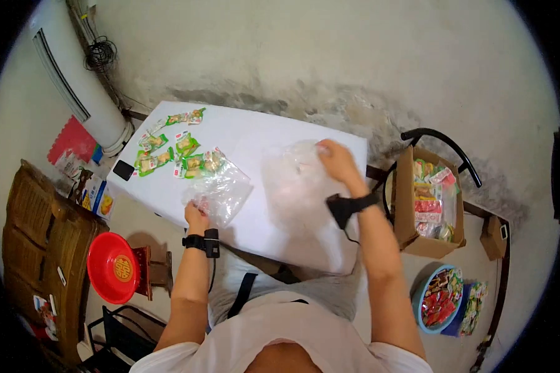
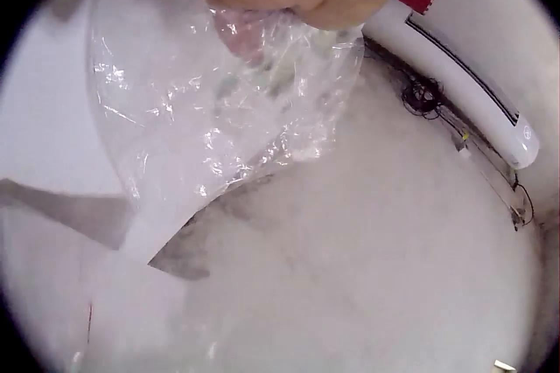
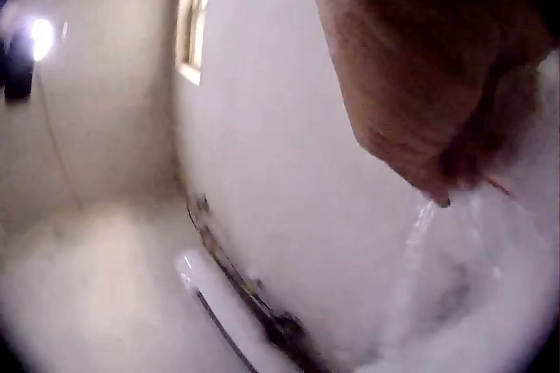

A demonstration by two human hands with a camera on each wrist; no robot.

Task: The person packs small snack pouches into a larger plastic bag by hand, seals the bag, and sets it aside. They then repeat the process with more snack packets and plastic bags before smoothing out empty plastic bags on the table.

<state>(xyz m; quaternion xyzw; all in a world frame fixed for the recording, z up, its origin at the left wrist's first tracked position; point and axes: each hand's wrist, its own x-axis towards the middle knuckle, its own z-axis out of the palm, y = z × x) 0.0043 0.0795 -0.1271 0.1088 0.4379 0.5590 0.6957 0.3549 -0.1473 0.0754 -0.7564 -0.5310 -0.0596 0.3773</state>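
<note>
My left hand (image 1: 197, 215) grips a clear plastic bag (image 1: 231, 194) over the table's near left part. In the left wrist view the bag (image 2: 175, 102) spreads out crinkled and shiny below the fingers, with a reddish patch showing through it. Off to the right, my right hand (image 1: 340, 163) pinches a second clear bag (image 1: 286, 177), blurred and hanging over the white tabletop. The right wrist view shows thin plastic (image 3: 411, 259) trailing from the fingertips. Several green-and-white snack packets (image 1: 152, 161) lie at the table's left end.
A black phone (image 1: 124, 170) lies at the left edge of the white-covered table (image 1: 242, 133). An open cardboard box (image 1: 406, 205) of packets stands at the right, near a blue basin (image 1: 419, 311) of packets. A red basin (image 1: 102, 264) sits at the left.
</note>
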